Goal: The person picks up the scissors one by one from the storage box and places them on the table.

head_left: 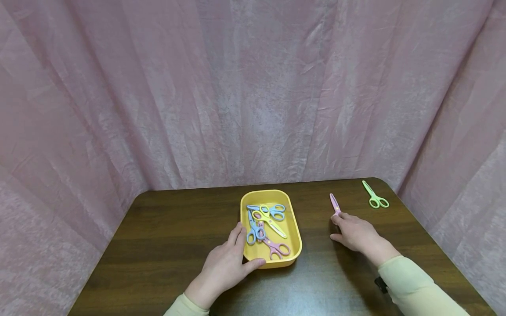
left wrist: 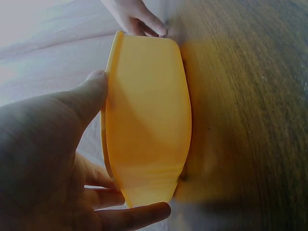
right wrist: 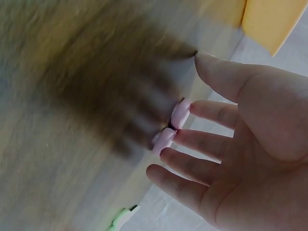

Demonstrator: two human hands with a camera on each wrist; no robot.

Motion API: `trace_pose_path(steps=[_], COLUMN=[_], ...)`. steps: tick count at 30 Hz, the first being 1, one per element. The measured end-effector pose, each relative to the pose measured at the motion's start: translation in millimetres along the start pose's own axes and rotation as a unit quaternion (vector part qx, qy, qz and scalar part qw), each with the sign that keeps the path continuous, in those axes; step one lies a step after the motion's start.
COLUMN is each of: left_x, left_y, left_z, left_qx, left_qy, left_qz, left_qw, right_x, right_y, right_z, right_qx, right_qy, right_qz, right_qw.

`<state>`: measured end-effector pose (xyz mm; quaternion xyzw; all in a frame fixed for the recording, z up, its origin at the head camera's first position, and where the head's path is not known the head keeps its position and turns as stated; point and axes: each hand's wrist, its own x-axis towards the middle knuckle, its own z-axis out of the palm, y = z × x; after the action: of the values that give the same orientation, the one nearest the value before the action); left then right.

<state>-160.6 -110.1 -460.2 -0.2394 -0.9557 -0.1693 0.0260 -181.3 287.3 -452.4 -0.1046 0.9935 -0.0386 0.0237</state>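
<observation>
My right hand [head_left: 353, 233] reaches over a pair of purple-pink scissors [head_left: 335, 204] on the table. In the right wrist view its fairly straight fingers touch the scissors' handle loops [right wrist: 181, 113], and the thumb is spread apart from them. My left hand [head_left: 224, 264] rests against the near-left corner of a yellow tray [head_left: 294, 228]. Its thumb lies at the near rim and its extended fingers lie along the left side, as the left wrist view shows too. Inside the tray, yellow scissors [head_left: 273, 224] overlap blue scissors [head_left: 255, 231] and pink scissors [head_left: 276, 248].
Green scissors [head_left: 373, 196] lie near the far right corner of the brown wooden table [head_left: 166, 237]. Pink curtains [head_left: 253, 96] hang behind the table and along both sides.
</observation>
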Motion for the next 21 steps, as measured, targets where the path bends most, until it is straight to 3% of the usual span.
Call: trace_pose_path(steps=[21], left_x=[-0.1], left_y=[-0.3], left_z=[-0.2], left_qx=[0.001], left_qy=[-0.005], left_qz=[-0.004], left_qw=[1.0000], right_x=[13.8], right_y=[31.6], right_z=[1.2], right_qx=[0.022], right_qy=[0.009], right_qz=[0.034], right_qw=[0.9992])
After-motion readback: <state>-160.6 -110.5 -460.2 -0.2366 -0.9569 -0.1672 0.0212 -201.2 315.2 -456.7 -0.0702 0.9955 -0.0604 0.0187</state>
